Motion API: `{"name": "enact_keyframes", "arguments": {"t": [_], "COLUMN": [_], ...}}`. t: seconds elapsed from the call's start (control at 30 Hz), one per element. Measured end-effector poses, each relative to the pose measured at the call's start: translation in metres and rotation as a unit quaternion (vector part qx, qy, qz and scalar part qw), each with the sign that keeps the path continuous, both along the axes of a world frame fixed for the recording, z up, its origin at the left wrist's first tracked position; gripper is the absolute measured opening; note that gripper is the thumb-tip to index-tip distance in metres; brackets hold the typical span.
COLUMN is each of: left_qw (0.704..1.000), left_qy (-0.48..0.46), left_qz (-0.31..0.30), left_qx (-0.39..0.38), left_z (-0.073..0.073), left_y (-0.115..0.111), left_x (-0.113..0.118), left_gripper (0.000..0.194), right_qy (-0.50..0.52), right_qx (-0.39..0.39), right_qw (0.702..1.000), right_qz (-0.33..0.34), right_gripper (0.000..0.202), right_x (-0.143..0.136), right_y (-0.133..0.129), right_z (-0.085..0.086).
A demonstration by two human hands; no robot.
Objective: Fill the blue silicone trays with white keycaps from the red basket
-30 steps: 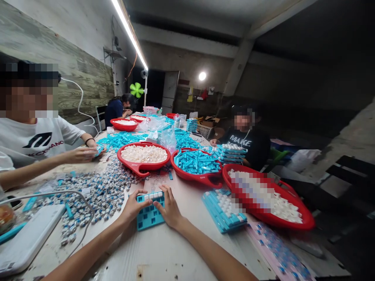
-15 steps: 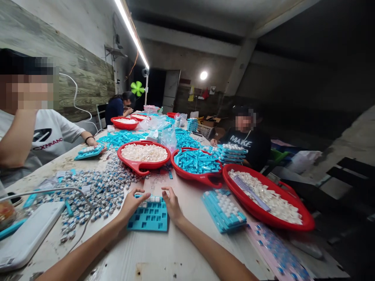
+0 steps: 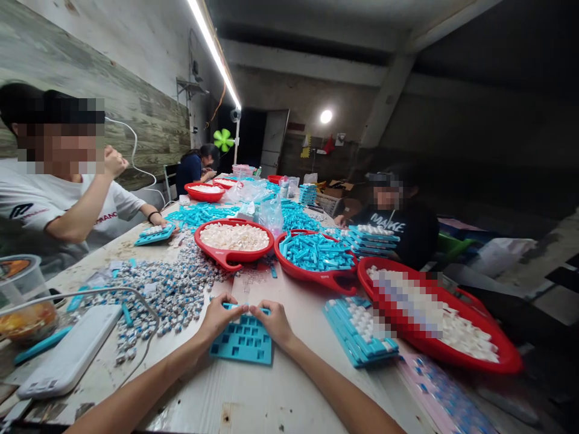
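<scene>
Turquoise keyboard plate [image 3: 242, 346]: left hand [image 3: 219, 317] and right hand [image 3: 277, 324] pinch its far edge (thumbs nearly touching).

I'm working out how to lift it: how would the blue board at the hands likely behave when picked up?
The blue board would probably be stiff: its edges look straight, with no visible bend. It is likely light for its size, being thin and dotted with square openings.

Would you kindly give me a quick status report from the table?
Left hand and right hand at far edge of blue keypad. Many holes unfilled. Loose parts heaped to the left.
</scene>
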State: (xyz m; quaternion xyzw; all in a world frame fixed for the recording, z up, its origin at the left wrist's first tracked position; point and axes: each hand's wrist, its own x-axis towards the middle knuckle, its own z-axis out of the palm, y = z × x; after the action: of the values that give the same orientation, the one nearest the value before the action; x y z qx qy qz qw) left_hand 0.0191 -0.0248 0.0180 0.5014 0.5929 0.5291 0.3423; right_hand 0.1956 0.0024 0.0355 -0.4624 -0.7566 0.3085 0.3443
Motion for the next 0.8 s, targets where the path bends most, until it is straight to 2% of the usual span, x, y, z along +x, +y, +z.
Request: {"name": "enact_keyframes", "arguments": {"t": [0.23,0.33,0.47,0.6,0.67,0.8], "left_qw": [0.998,0.985,0.953,0.918,0.902,0.878], "left_qy": [0.058,0.143,0.261,0.323,0.354,0.409], "left_qz": [-0.015,-0.033,-0.070,-0.166,-0.202,-0.233], "left_qx": [0.034,0.089,0.136,0.163,0.143,0.084], "left_z": [0.003,0.007,0.008,0.002,0.000,0.001], "left_y": [-0.003,-0.008,-0.014,-0.016,-0.016,-0.017], "left_x": [0.000,0.001,0.004,0.007,0.007,0.005], "left_gripper": [0.036,0.029,0.027,0.051,0.062,0.080], "right_qy": [-0.035,-0.074,-0.148,-0.204,-0.223,-0.236], "right_qx": [0.021,0.043,0.080,0.128,0.153,0.207], "right_qw": [0.999,0.996,0.985,0.970,0.962,0.949], "right_qz": [0.001,-0.018,-0.045,-0.036,-0.035,-0.029], "right_gripper": [0.045,0.038,0.030,0.024,0.020,0.017], "right_x": [0.003,0.005,0.006,0.005,0.005,0.001], "right_y": [0.004,0.005,0.003,0.001,0.000,-0.002], "right_z": [-0.002,0.000,0.003,0.004,0.003,0.001]}}
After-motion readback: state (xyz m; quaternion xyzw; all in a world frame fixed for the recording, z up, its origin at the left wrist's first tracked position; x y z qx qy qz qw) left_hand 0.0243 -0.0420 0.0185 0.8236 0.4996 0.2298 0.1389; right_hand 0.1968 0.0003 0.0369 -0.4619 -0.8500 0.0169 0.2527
